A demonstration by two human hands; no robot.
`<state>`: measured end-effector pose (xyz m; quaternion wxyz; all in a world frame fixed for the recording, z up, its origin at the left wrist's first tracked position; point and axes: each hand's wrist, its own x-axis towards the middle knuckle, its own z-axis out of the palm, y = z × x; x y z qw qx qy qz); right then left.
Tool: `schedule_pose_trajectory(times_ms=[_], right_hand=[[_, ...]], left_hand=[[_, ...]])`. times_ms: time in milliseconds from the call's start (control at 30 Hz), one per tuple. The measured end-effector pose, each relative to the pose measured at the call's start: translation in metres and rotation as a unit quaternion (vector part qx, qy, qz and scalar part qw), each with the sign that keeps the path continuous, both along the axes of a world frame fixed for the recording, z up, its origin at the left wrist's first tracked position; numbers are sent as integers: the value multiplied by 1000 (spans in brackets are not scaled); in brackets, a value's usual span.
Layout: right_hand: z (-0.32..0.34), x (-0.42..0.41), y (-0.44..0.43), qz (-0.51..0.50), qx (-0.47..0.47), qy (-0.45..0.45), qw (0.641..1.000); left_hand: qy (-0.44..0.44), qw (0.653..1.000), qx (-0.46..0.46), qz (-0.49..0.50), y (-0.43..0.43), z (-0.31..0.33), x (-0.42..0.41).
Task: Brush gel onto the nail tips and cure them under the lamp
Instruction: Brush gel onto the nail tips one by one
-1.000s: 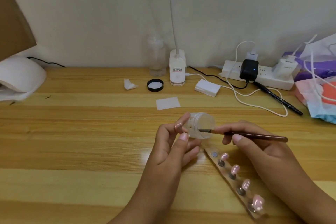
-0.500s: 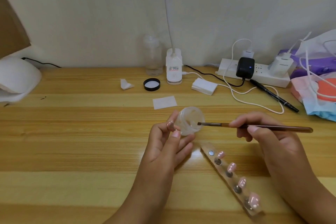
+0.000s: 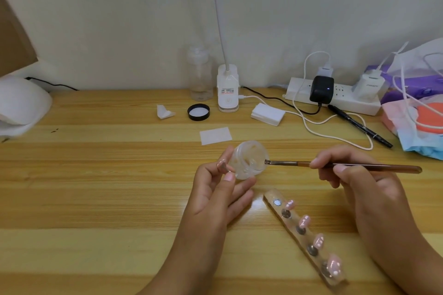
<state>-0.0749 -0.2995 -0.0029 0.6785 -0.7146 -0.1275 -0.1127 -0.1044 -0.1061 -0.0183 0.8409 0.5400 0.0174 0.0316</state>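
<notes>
The left hand (image 3: 215,195) holds a small clear jar (image 3: 249,163) above the tabletop (image 3: 96,187), thumb and fingers curled round it, its mouth tipped toward the right. The right hand (image 3: 359,179) pinches a brush (image 3: 395,168) that lies level, its bristle end at the jar's rim. Four pink nail tips (image 3: 304,221) sit on a clear strip (image 3: 271,196) lying slantwise on the tabletop, below and between the hands. The white lamp (image 3: 21,103) stands at the far left edge.
</notes>
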Motion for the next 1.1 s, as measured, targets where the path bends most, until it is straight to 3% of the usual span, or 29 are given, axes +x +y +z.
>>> schedule_pose_trajectory(times_ms=[367, 867, 1100], right_hand=[[0, 1, -4, -27, 33, -10, 999], [-1, -2, 3, -2, -59, 15, 998], [-12, 3, -4, 22, -28, 25, 999]], left_hand=[[13, 1000, -10, 8, 0, 2, -1], [36, 998, -41, 20, -1, 4, 1], [44, 998, -42, 16, 0, 1, 3]])
